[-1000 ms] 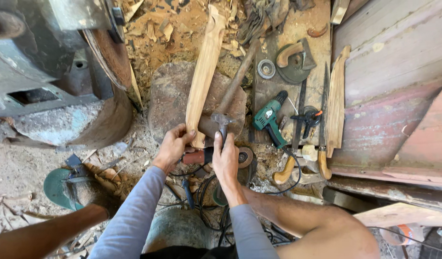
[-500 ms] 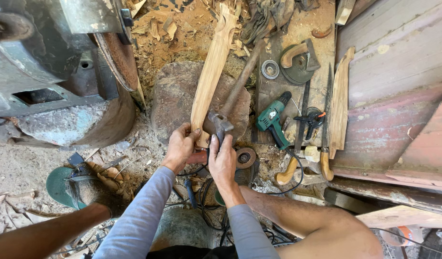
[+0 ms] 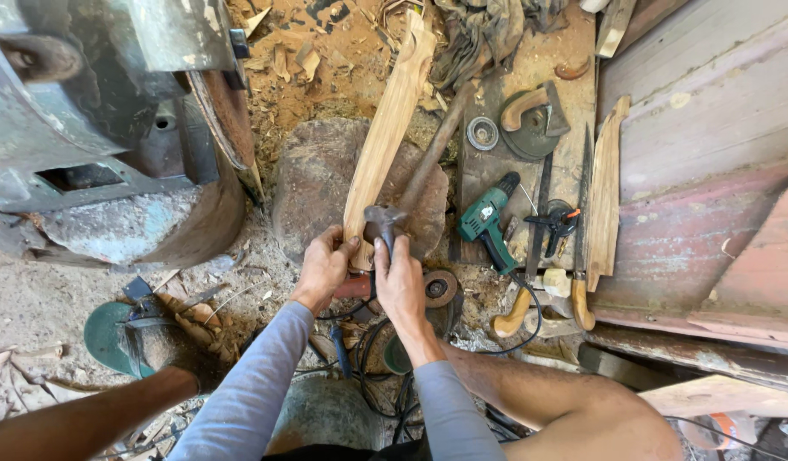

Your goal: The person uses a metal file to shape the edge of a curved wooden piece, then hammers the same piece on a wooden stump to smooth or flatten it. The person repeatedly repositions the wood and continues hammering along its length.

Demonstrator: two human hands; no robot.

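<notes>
Two hands at plank's near end, left hand [image 3: 324,266] gripping wooden plank [image 3: 385,137], right hand [image 3: 400,283] holding hammer [image 3: 383,224]

Both arms reach forward, left hand [image 3: 324,266] and right hand [image 3: 400,282] curled shut, side by side.

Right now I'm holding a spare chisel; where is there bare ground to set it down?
Freest: the dusty ground left of the left hand, between the grey metal machine and the green disc. Crowded: the board with the green drill, and the cables below the right hand.
</notes>
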